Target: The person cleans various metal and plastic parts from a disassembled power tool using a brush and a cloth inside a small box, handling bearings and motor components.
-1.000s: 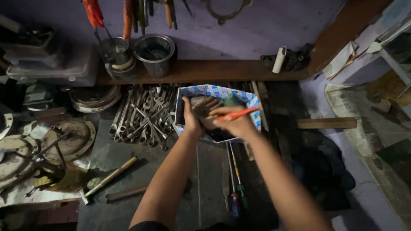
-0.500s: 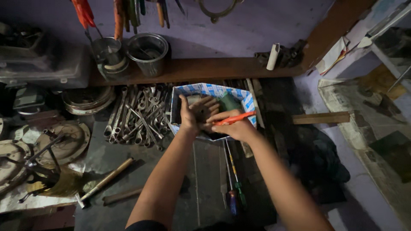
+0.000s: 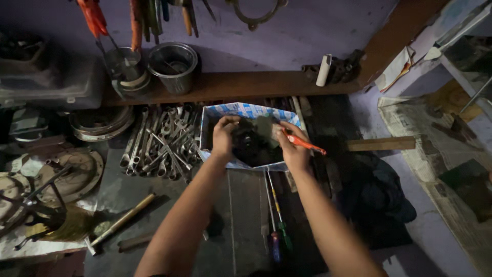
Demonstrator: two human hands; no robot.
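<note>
My left hand [image 3: 224, 136] grips a dark round metal part [image 3: 249, 145] inside a cut-open blue and white box [image 3: 241, 111] lined with black grime. My right hand [image 3: 292, 149] is at the part's right side and holds an orange-handled brush [image 3: 305, 143] whose handle points to the right. The brush head is hidden behind my fingers and the part.
Several spanners [image 3: 161, 141] lie left of the box. Two screwdrivers [image 3: 274, 215] lie below it, and a hammer [image 3: 120, 223] at lower left. Steel cups [image 3: 174, 65] stand on a wooden shelf [image 3: 241, 84]. Round metal plates [image 3: 72, 174] and dark cloth [image 3: 379, 195] flank the bench.
The orange handle has swung from pointing up and right to pointing down and right, as my right hand turned over the part. My left hand has stayed on the part.
</note>
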